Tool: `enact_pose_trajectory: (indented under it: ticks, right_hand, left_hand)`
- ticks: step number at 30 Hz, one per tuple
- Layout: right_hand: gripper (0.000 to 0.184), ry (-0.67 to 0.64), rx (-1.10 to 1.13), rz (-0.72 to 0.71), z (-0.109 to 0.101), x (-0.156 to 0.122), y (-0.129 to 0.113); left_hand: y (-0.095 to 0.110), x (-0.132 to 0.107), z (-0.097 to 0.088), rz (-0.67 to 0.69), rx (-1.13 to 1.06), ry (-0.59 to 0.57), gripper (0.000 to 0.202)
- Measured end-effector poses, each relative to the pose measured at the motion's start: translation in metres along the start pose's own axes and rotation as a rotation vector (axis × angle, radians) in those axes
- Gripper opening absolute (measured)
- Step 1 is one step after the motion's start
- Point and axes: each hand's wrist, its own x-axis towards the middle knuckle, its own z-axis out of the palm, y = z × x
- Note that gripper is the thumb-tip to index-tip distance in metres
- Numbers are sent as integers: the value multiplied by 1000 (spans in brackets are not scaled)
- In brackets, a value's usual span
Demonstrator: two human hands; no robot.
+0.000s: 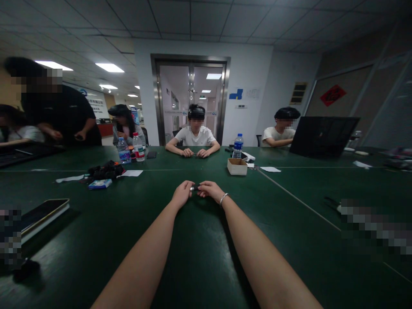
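Out over the green table [199,253], my two hands meet fingertip to fingertip around a small black and silver tube-like thing [194,188]. Its exact kind is too small to make out. The fingers of my left hand [182,194] are closed on its silver end. My right hand [210,190], with a silver bracelet [223,198] at the wrist, pinches its dark end. Fingers cover part of the thing on both sides.
Ahead on the right stands a small open box [237,167] by a water bottle [238,146]. Two bottles [124,151], black cables [106,170] and a blue packet [100,184] lie left. A phone [41,214] is nearer. A black monitor [323,136] stands right; several people sit opposite.
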Motion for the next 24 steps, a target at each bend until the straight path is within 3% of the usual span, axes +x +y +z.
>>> enact_pose_trajectory:
  ticks: [11, 17, 24]
  right_hand:
    - [9, 25, 1, 8, 0, 0, -1]
    - [8, 28, 15, 6, -1, 2, 0]
    - [8, 39, 8, 12, 0, 1, -1]
  left_hand:
    - [-4, 3, 2, 48, 17, -38, 33]
    - [-1, 1, 2, 12, -8, -2, 29]
    - [-2, 0, 0, 79, 13, -19, 30]
